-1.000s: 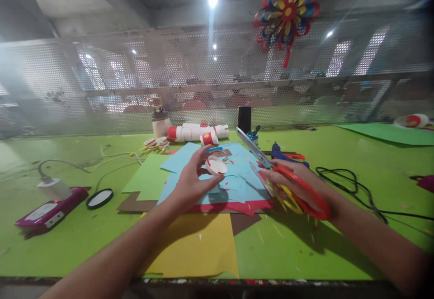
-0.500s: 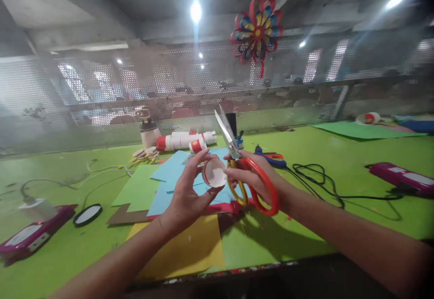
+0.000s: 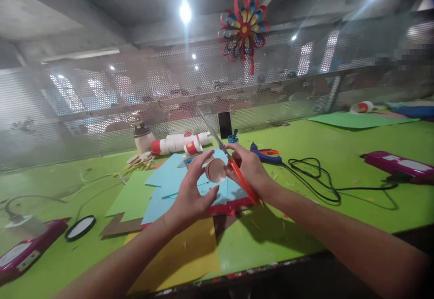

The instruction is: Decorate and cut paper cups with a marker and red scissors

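Observation:
A cut-down paper cup (image 3: pixel 216 171), white inside with a red edge, is between my two hands. My left hand (image 3: pixel 191 190) is open around its left side, thumb and fingers spread, with a small gap below the cup. My right hand (image 3: pixel 249 168) is closed on a pair of scissors (image 3: pixel 242 181) with a red handle, and its fingertips pinch the cup's right edge. The blades point up and to the left, seen nearly edge-on. Below lie blue paper sheets (image 3: pixel 169 172) and a red strip (image 3: pixel 230 207).
On the green table are a glue gun (image 3: pixel 267 156) with a black cord, stacked paper cups (image 3: pixel 179 144), a bottle (image 3: pixel 143 138), a phone-like black slab (image 3: pixel 224 125), a round black-rimmed disc (image 3: pixel 80 228) and purple power strips (image 3: pixel 400 165). A paper flower (image 3: pixel 244 30) hangs above.
My left fingers have loosened from the cup, which now stays at my right fingertips. The scissors have turned edge-on. The view has shifted slightly to the right.

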The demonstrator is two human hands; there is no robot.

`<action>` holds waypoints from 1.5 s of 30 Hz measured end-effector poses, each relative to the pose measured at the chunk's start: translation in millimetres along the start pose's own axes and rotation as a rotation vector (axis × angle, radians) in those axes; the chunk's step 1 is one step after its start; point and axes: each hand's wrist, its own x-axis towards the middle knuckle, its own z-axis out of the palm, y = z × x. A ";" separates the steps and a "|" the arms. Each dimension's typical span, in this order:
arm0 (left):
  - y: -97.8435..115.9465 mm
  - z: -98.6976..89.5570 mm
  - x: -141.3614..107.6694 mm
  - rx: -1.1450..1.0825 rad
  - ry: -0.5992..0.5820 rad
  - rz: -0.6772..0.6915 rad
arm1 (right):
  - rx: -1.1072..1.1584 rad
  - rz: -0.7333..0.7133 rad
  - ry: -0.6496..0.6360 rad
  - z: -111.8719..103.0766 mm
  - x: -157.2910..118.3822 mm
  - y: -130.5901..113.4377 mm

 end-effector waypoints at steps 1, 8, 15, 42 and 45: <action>0.0 -2.1 2.5 -0.125 -0.026 -0.089 | -0.027 -0.001 0.010 -1.3 0.2 1.0; 3.9 -9.4 11.7 -0.821 -0.067 -0.691 | -0.137 -0.005 0.022 -1.8 -5.4 -1.5; -3.4 0.1 2.9 -0.963 -0.155 -0.593 | -0.122 -0.013 0.014 2.7 -13.2 -4.8; -12.5 -62.1 12.5 -0.914 0.065 -0.401 | -0.021 0.086 -0.321 -16.8 -37.1 -17.3; -12.7 -65.7 14.2 -0.913 0.060 -0.397 | -0.008 0.097 -0.398 -14.4 -44.9 -17.0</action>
